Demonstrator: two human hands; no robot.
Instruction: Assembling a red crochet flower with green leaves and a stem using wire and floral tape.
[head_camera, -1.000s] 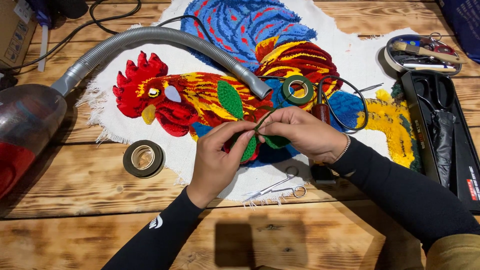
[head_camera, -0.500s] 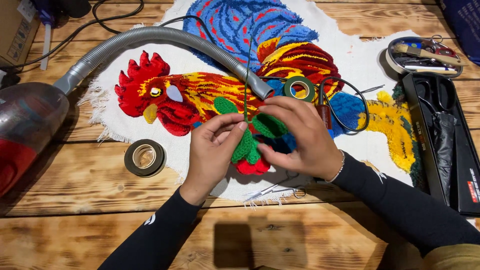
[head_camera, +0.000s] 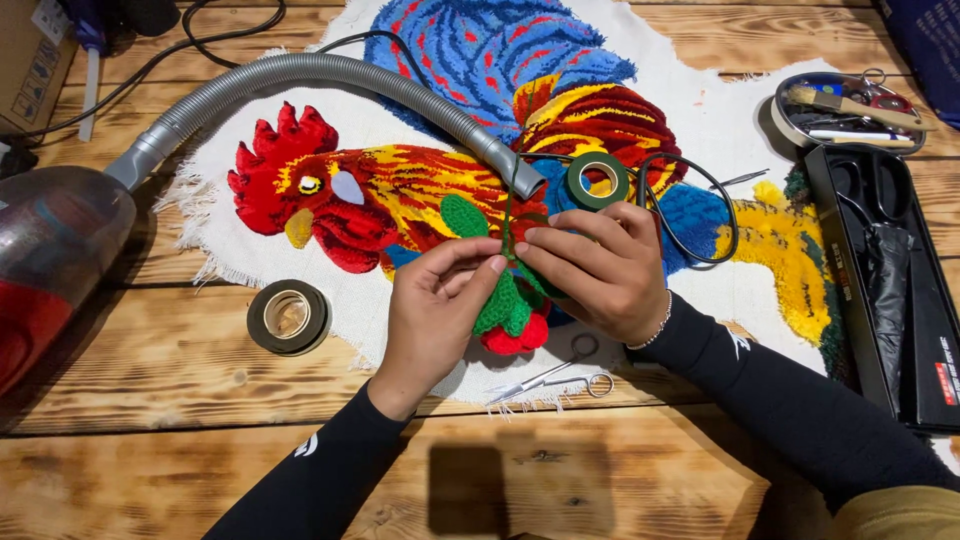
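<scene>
While both hands are meeting in the middle of the frame, left hand (head_camera: 435, 310) and right hand (head_camera: 600, 270) are pinching a green and red crocheted flower (head_camera: 508, 318), over the rooster rug (head_camera: 420, 190), small scissors (head_camera: 555, 377) lying just below.

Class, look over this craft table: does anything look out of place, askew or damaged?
The grey vacuum hose lies across the rooster rug, with a green tape roll on the pile too. The backing's left edge is frayed. Small scissors lie on the rug's lower edge.

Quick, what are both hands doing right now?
Left hand: closed, pinching the green and red crochet piece.
Right hand: closed on the same crochet piece, fingers pinching its green stem.
</scene>
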